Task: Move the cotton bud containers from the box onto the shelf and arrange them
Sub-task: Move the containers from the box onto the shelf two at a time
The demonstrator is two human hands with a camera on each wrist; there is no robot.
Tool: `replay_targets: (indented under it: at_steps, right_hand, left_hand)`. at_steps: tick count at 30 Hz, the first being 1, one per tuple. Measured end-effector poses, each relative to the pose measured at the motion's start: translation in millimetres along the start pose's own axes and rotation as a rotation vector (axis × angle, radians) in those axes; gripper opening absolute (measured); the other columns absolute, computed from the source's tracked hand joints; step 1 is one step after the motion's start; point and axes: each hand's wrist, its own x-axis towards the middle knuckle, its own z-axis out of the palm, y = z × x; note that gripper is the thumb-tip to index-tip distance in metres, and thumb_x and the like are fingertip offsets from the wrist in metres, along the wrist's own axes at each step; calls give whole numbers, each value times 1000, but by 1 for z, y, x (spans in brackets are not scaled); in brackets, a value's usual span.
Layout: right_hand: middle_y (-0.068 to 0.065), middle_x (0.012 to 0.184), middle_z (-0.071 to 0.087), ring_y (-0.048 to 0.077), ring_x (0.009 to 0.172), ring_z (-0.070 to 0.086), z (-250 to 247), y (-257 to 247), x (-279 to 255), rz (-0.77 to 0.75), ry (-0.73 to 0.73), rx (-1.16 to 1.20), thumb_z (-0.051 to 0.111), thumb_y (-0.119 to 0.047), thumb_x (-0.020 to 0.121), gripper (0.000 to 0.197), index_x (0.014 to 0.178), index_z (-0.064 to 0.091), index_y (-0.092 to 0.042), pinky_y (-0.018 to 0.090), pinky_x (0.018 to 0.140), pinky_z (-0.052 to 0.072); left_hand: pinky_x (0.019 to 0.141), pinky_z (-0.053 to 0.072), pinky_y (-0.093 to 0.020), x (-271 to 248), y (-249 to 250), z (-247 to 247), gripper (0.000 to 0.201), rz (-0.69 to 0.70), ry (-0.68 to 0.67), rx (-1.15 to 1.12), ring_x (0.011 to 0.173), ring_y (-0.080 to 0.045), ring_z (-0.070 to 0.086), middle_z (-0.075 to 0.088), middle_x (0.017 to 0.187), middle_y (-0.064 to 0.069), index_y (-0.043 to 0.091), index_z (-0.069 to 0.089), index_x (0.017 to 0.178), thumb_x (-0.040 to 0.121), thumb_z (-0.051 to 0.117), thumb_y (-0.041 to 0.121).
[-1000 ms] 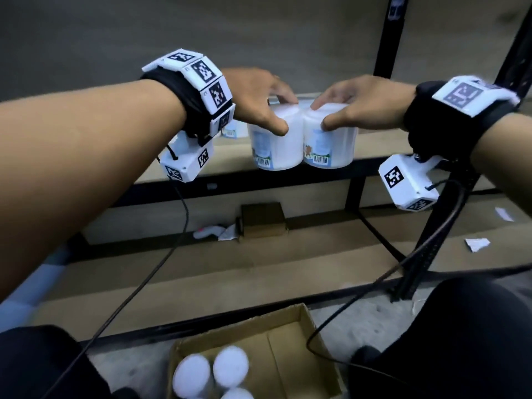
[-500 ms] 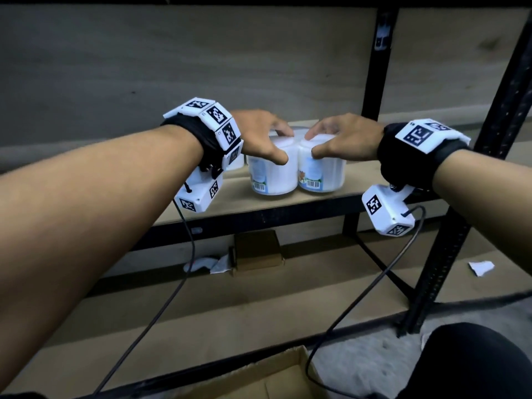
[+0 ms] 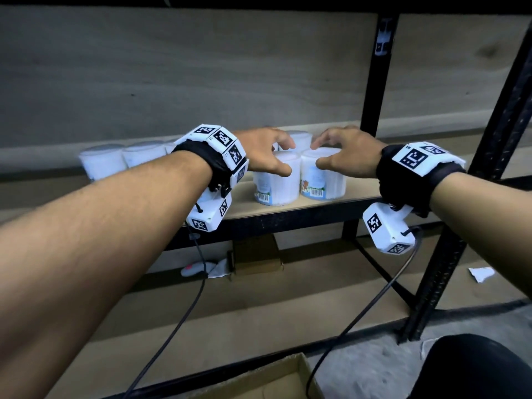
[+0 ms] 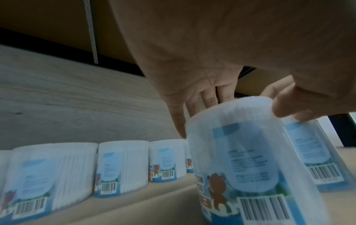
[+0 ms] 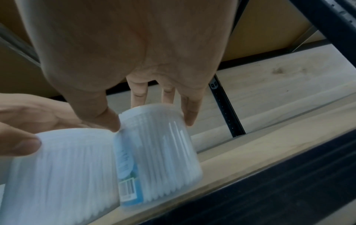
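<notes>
Two white cotton bud containers with blue bear labels stand side by side near the front of the wooden shelf board (image 3: 362, 197). My left hand (image 3: 288, 156) grips the left container (image 3: 275, 185) from above, thumb in front and fingers behind its lid. My right hand (image 3: 316, 154) grips the right container (image 3: 324, 180) the same way. In the left wrist view my left hand (image 4: 237, 109) clasps the top of its container (image 4: 240, 152). In the right wrist view my right hand (image 5: 152, 121) pinches its container (image 5: 159, 144), which touches its neighbour (image 5: 57, 167).
A row of several more containers (image 4: 121, 164) lines the back of the shelf to the left, and another container (image 3: 299, 138) stands behind the two held. Black shelf uprights (image 3: 374, 82) rise at the right. The cardboard box (image 3: 273, 381) lies on the floor below, and cables hang from both wrists.
Both hands have carried the two containers from over the shelf's front edge further onto the board. My view has lifted, so the box has mostly left the picture.
</notes>
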Motion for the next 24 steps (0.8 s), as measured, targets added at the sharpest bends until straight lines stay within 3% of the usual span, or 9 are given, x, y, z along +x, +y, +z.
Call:
replay_targets:
  at_steps: [3, 6, 8, 12, 15, 19, 24]
  right_hand:
    - [1, 131, 54, 15, 122, 54, -1, 0, -3, -30, 8, -62, 71, -54, 69, 37, 102, 62, -43, 35, 108, 42]
    - [-5, 122, 64, 12, 119, 57, -7, -3, -5, -96, 30, -126, 74, -39, 79, 21, 99, 66, -37, 31, 105, 42]
    - [-5, 113, 69, 12, 113, 62, -11, -7, -8, -128, 41, -150, 72, -31, 82, 12, 92, 68, -36, 30, 101, 46]
    - [-9, 90, 67, 14, 100, 65, -13, -10, -9, -134, 49, -208, 68, -24, 82, 15, 88, 72, -37, 24, 91, 45]
    - [-9, 87, 70, 12, 99, 64, -13, -11, -9, -149, 59, -218, 69, -22, 83, 15, 89, 75, -35, 21, 86, 38]
    - [-7, 89, 73, 11, 97, 64, -15, -9, -4, -152, 52, -208, 74, -24, 82, 13, 87, 75, -35, 20, 84, 37]
    - [-9, 85, 72, 12, 97, 64, -13, -2, 6, -145, 49, -183, 77, -24, 80, 14, 85, 75, -37, 17, 83, 37]
  left_hand:
    - [92, 35, -22, -5, -1, 0, 59, 28, 13, 26, 123, -9, 50, 50, 136, 18, 37, 49, 134, 78, 70, 40]
    - [88, 31, -20, -8, 1, 0, 56, 53, 21, 62, 121, -10, 50, 51, 136, 15, 35, 51, 133, 81, 69, 38]
    - [86, 32, -19, -11, 3, -1, 49, 75, 36, 71, 114, -9, 52, 53, 133, 12, 33, 56, 130, 82, 68, 37]
    - [82, 35, -17, -13, 7, -6, 36, 147, 54, 117, 93, -6, 53, 64, 121, 9, 29, 65, 120, 84, 66, 30]
    - [83, 40, -18, -14, 8, -11, 32, 169, 64, 143, 88, -5, 57, 68, 117, 11, 31, 68, 115, 84, 65, 28]
    - [84, 40, -17, -11, 7, -11, 31, 191, 61, 141, 86, -3, 58, 70, 117, 10, 31, 70, 115, 85, 67, 26]
    - [90, 46, -21, -3, -1, -9, 32, 182, 33, 72, 98, -8, 65, 68, 120, 9, 29, 69, 119, 87, 69, 25]
